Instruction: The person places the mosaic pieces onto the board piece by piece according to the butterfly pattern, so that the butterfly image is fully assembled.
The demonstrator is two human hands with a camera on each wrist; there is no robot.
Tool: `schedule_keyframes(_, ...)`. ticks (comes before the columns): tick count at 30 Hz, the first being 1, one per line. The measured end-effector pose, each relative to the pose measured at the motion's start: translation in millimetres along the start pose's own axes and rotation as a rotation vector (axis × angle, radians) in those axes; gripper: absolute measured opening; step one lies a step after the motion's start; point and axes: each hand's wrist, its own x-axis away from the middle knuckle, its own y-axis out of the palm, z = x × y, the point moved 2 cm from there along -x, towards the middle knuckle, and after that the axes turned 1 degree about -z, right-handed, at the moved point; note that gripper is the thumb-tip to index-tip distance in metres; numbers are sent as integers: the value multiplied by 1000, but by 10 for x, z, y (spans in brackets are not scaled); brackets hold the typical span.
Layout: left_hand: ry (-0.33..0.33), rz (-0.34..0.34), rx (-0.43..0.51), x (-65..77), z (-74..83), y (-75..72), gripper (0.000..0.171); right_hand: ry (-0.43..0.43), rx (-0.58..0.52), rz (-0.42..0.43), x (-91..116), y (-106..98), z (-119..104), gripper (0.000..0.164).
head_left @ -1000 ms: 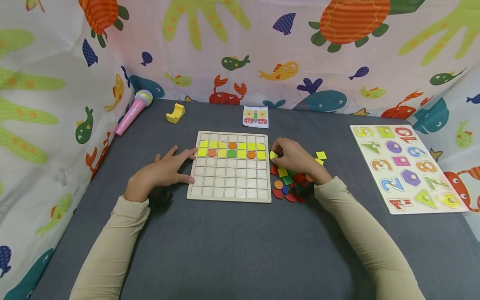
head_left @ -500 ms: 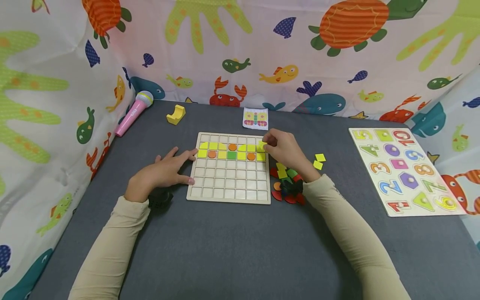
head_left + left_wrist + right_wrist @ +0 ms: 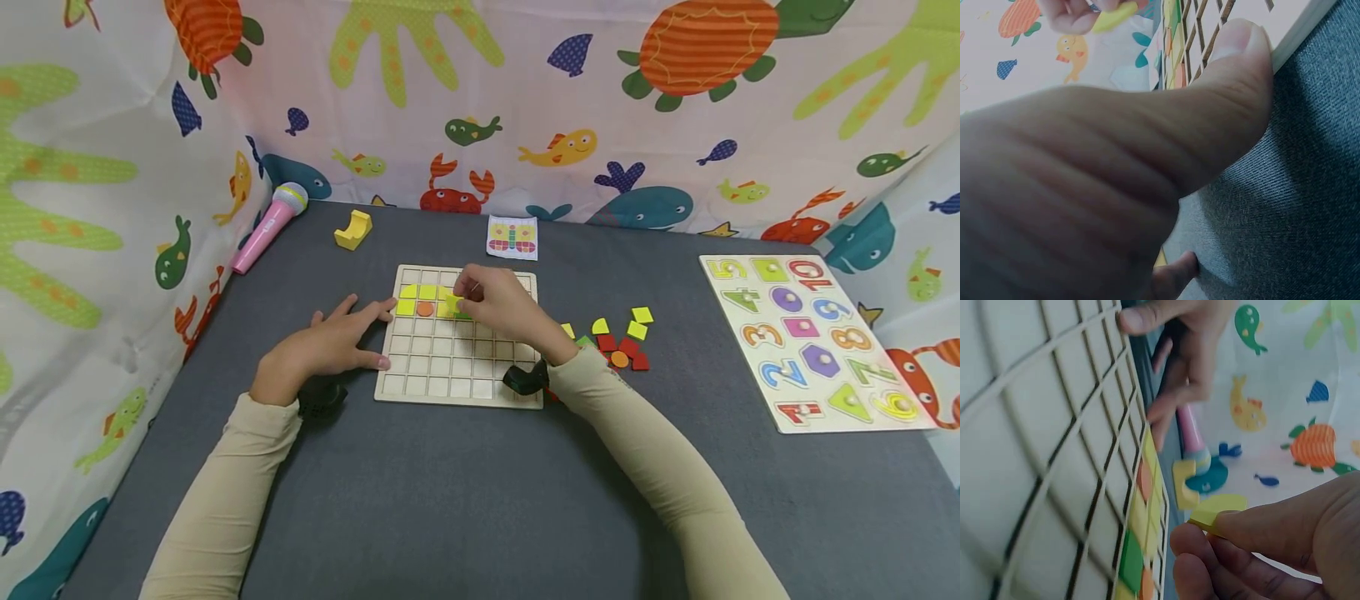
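Note:
A wooden grid board (image 3: 427, 367) lies on the dark cloth in the head view, with two rows of yellow tiles (image 3: 407, 307), an orange disc (image 3: 425, 309) and a partly hidden green square (image 3: 1130, 561) near its top. Over these rows, my right hand (image 3: 506, 304) pinches a yellow tile with a rounded corner (image 3: 1219, 508) between thumb and fingers. The right hand covers the right part of the rows in the head view. With fingers spread, my left hand (image 3: 322, 344) touches the board's left edge; its thumb (image 3: 1238, 56) rests at the lower part of that edge.
Loose coloured pieces (image 3: 619, 358) lie right of the board, partly behind the right wrist. A small picture card (image 3: 512, 238), a yellow block (image 3: 353, 229) and a pink toy microphone (image 3: 268, 227) lie toward the back. A number puzzle board (image 3: 813, 342) lies far right.
From the loose pieces, my right hand has moved left across the board with the yellow tile, passing its right edge on the way. My left hand has stayed in place.

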Motion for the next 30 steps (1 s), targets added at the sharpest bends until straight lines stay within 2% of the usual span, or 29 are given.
schedule_keyframes(7,11,12,-22,15,8,13,99,-14,3,-77,-174,267,-149,6)
schedule_keyframes(14,14,18,-38,5,-2,14,98,-51,25,-139,-306,438,-238,7)
schedule_keyframes(23,20,28,-40,2,-14,18,99,-80,78,-136,-387,548,-281,7)
schedule_keyframes(30,18,27,-41,16,-1,5,99,-60,130,-123,-415,595,-267,6)
